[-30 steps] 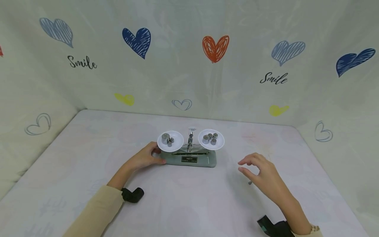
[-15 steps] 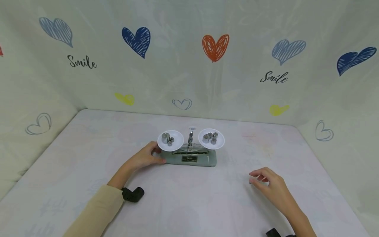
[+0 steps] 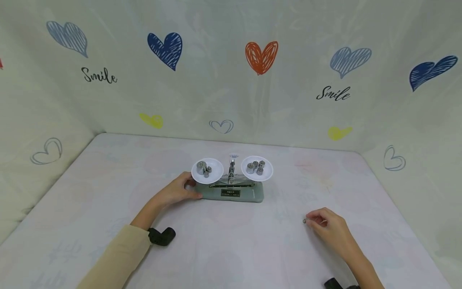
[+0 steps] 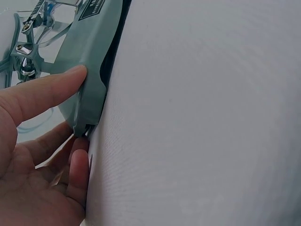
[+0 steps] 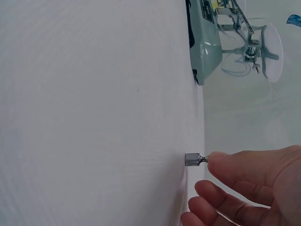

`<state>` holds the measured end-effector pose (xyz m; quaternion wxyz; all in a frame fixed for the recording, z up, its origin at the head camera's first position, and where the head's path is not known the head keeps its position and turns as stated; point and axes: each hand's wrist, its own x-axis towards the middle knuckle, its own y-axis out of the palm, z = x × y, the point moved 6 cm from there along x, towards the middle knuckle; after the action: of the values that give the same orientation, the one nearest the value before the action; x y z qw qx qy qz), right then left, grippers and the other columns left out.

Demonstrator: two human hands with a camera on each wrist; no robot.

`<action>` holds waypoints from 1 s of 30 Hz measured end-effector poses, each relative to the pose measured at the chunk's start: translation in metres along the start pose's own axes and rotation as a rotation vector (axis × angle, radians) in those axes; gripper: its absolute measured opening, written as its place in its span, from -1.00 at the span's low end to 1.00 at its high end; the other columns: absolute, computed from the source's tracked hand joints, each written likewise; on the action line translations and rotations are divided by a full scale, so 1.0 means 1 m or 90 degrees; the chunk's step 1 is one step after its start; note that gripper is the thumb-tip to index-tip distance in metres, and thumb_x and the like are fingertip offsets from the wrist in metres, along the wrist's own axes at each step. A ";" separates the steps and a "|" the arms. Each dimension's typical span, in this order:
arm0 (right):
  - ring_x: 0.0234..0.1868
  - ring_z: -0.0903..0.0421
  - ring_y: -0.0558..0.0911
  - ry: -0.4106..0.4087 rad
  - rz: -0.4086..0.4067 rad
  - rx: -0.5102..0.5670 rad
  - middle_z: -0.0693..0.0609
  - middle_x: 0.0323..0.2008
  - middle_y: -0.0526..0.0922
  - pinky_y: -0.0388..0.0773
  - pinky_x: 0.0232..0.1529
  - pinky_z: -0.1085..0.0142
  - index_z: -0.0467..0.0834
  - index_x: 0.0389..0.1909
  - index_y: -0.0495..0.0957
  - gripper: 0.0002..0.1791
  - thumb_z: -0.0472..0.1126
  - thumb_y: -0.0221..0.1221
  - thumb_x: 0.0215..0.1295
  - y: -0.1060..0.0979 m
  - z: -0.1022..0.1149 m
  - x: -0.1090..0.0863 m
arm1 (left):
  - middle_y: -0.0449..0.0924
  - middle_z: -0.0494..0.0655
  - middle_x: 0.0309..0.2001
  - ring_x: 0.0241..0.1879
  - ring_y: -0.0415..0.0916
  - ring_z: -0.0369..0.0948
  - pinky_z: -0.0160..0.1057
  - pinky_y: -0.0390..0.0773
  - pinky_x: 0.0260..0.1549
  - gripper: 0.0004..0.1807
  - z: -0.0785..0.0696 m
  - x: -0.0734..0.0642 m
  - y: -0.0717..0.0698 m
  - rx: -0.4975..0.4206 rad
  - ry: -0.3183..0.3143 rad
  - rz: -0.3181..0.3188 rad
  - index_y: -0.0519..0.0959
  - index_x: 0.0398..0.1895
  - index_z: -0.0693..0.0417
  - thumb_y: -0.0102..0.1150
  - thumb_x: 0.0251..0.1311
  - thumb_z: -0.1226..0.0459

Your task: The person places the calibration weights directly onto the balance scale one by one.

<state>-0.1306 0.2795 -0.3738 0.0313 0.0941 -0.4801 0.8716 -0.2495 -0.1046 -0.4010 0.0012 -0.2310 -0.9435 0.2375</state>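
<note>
A green balance scale (image 3: 231,195) stands on the table with a white pan on each side. My left hand (image 3: 177,189) grips the left end of its base. In the left wrist view the thumb (image 4: 61,89) lies on the base's front and the other fingers are round its end. A small metal weight (image 5: 192,159) stands at the right of the table. My right hand (image 3: 330,228) pinches its knob between thumb and finger; the right wrist view shows the other fingers curled below. Metal weights sit in the left pan (image 3: 216,176) and the right pan (image 3: 268,175).
The table (image 3: 231,245) is covered with a pale cloth. Behind it hangs a light curtain (image 3: 296,112) printed with hearts and the word Smile. A black device (image 3: 161,237) is worn at the left wrist.
My right hand has moved right and toward me, down to the small weight, and its fingers have closed on the knob. The left hand and the balance scale have stayed in place.
</note>
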 end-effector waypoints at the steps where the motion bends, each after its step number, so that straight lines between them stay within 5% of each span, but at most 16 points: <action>1: -0.40 0.45 0.43 0.006 0.005 -0.004 0.12 -0.38 0.59 0.49 -0.36 0.47 -0.15 -0.36 0.62 -0.87 -0.36 0.30 0.04 0.001 -0.001 0.001 | 0.32 0.23 0.11 0.09 0.29 0.09 0.08 0.31 0.06 -0.30 0.000 0.000 0.000 -0.001 0.000 0.000 0.34 0.19 0.25 0.39 -0.09 0.33; 16: -0.44 0.35 0.46 0.052 0.047 -0.029 0.09 -0.43 0.58 0.46 -0.39 0.46 -0.15 -0.41 0.62 -0.94 -0.32 0.28 0.06 0.005 -0.006 0.005 | 0.32 0.24 0.10 0.08 0.30 0.10 0.09 0.31 0.07 -0.30 0.000 0.001 0.000 0.005 0.002 -0.004 0.35 0.17 0.27 0.39 -0.11 0.34; 30: -0.45 0.39 0.43 0.031 0.040 -0.027 0.11 -0.46 0.55 0.46 -0.39 0.45 -0.14 -0.42 0.60 -0.92 -0.33 0.29 0.04 0.005 -0.003 0.006 | 0.36 0.24 0.09 0.06 0.32 0.10 0.09 0.32 0.06 -0.34 -0.003 0.000 0.000 0.004 0.019 0.002 0.38 0.14 0.29 0.39 -0.11 0.35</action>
<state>-0.1372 0.2795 -0.3783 0.0174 0.0567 -0.5003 0.8638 -0.2491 -0.1033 -0.3988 0.0158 -0.2364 -0.9421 0.2371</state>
